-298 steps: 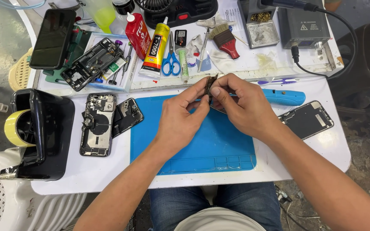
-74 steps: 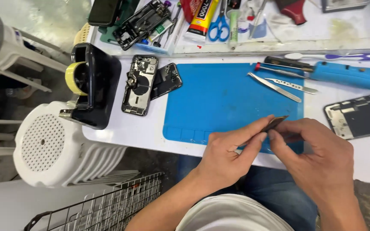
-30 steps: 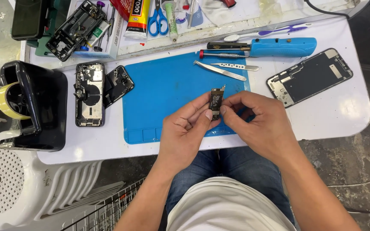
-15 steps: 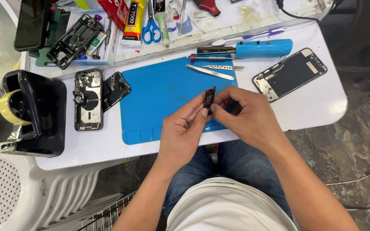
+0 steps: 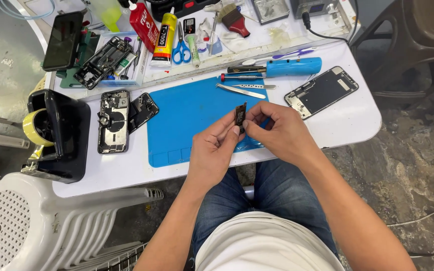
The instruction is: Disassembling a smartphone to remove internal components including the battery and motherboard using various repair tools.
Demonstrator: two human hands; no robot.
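Note:
Both of my hands meet over the near edge of a blue work mat (image 5: 187,115). My left hand (image 5: 214,150) and my right hand (image 5: 277,133) pinch a small dark phone part (image 5: 240,115) between their fingertips, holding it upright above the mat. On the mat behind it lie metal tweezers (image 5: 241,91). An opened phone body (image 5: 113,121) with a smaller dark piece (image 5: 143,111) beside it lies left of the mat. A detached phone screen (image 5: 321,92) lies face down to the right.
A black tape dispenser (image 5: 56,135) with a yellow roll stands at the table's left end. Behind the mat lie a blue electric screwdriver (image 5: 292,66), a red-handled screwdriver (image 5: 242,77), scissors (image 5: 181,47), glue tubes (image 5: 165,34), a brush and a parts tray (image 5: 105,60). White plastic chairs (image 5: 36,226) stand at lower left.
Seconds ago I held the part low near my lap, the tweezers lying on the mat. I have lifted it over the mat's near edge; in the last half second my hands barely moved.

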